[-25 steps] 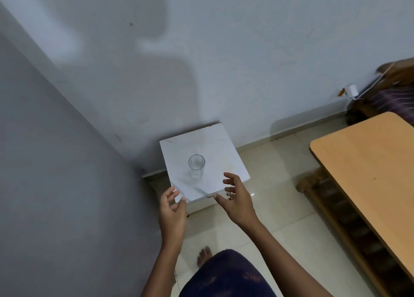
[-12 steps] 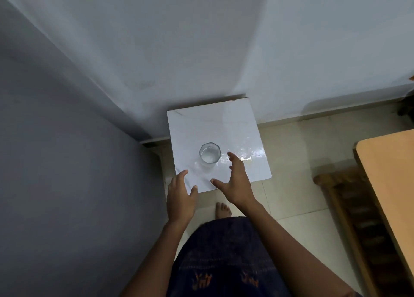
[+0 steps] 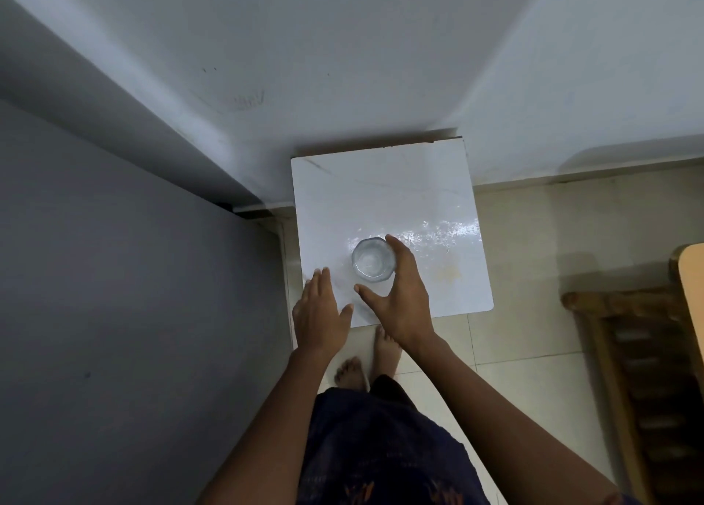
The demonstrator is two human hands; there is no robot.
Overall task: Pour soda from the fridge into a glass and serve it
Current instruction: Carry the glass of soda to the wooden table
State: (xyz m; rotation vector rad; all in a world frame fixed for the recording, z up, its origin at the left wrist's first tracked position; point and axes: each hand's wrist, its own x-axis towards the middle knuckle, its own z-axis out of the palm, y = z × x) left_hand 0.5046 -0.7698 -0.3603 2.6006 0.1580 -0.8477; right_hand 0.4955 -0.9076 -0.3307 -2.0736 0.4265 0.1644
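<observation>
A tiled floor [image 3: 533, 333] meets a pale wall in a corner, and a small white marble-look counter [image 3: 381, 192] stands pushed against that wall, with a grey panel [image 3: 114, 314] close along its left side.

Nearest, the left hand [image 3: 322, 314] lies flat with straight fingers at the counter's near-left corner and holds nothing. Just right of it, the right hand [image 3: 400, 295] makes the grip: thumb spread wide toward the near side of the glass [image 3: 372, 258], fingers reaching along its right side, so it is opened around the glass and, as far as I can tell, not yet closed on it. The glass stands upright, looks empty, and sits toward the near half of the counter.

To do this well, I would close thumb and fingers low on the facets, squeeze evenly, and lift straight up before turning away; the wet-looking sheen beyond the grip suggests a slippery surface.

The near edge is just behind the wrist, bare feet [image 3: 365, 363] below it. There is open floor to the right before a wooden table [image 3: 691, 276] and slatted frame [image 3: 647, 371]; the left is blocked by the panel.
</observation>
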